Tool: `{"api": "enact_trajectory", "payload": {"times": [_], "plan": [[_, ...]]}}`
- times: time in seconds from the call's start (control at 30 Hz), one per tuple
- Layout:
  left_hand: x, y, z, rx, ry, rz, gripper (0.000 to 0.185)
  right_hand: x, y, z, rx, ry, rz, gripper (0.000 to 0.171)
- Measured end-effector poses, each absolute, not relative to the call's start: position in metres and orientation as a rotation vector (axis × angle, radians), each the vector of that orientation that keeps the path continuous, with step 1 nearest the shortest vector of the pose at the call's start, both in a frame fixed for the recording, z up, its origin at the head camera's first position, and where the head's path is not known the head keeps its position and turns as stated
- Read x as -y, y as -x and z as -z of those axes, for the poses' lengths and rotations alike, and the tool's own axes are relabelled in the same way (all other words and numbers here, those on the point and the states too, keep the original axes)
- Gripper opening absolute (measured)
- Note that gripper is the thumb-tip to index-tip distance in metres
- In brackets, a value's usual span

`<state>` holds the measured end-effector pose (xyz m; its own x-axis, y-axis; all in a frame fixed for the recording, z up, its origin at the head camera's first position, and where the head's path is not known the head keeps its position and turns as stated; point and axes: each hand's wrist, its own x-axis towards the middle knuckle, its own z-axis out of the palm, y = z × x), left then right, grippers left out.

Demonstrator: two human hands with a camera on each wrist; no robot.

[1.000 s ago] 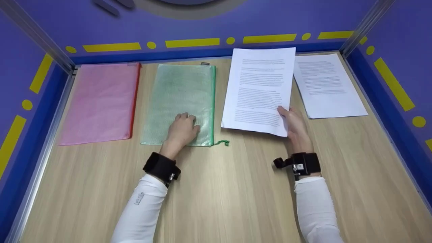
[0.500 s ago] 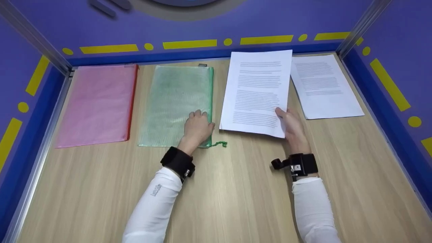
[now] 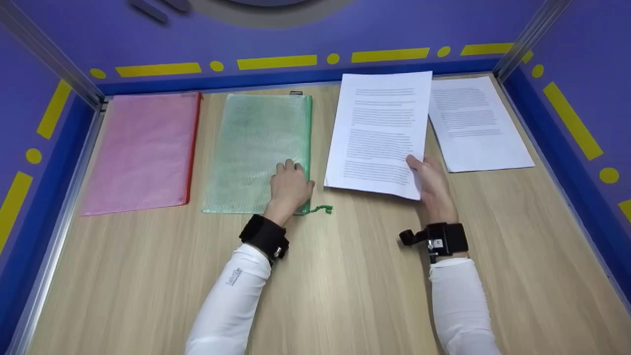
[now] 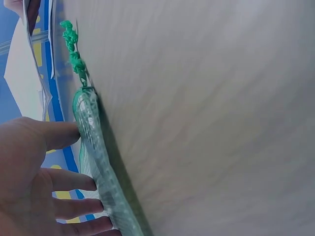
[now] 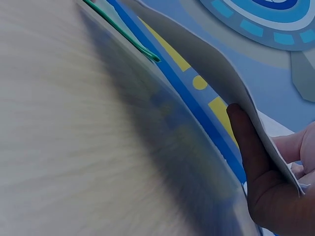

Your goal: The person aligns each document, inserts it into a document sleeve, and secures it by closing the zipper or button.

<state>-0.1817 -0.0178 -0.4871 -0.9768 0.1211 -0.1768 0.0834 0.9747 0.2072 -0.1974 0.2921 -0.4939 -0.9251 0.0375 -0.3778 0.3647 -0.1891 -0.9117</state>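
Note:
A translucent green zipper pouch (image 3: 251, 138) lies flat on the table. My left hand (image 3: 290, 188) rests on its lower right part, with the thumb at the zipped edge. In the left wrist view the fingers (image 4: 74, 180) are spread and their tips touch the pouch (image 4: 115, 189). A knotted green cord (image 4: 74, 54) trails from the pouch's corner. My right hand (image 3: 434, 185) pinches the lower right edge of a printed paper stack (image 3: 377, 133), thumb on the front. The right wrist view shows the stack (image 5: 211, 59) tilted above the table, its sheets bent.
Left of the green pouch lies a pink zipper pouch (image 3: 143, 153) with a red edge. Another printed paper stack (image 3: 480, 128) lies at the back right, partly overlapped by the held one. Blue panels (image 3: 276, 39) wall the wooden table (image 3: 335, 286) at the back and sides.
My left hand has slid right across the green pouch to its zipped edge, then stayed there. The right hand still holds the paper stack in nearly the same place.

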Motion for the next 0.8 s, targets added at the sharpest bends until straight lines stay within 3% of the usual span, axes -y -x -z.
{"api": "enact_trajectory", "payload": {"times": [0.53, 0.8], "plan": [[0.0188, 0.1809, 0.4880, -3.007, -0.157, -0.329, 0.038, -0.2919, 0.1975, 0.4912, -1.835, -0.514, 2.206, 0.049], [0.0196, 0.1791, 0.4905, -3.031, -0.166, -0.276, 0.035, -0.2919, 0.1965, 0.4914, -1.848, -0.513, 2.194, 0.049]]}}
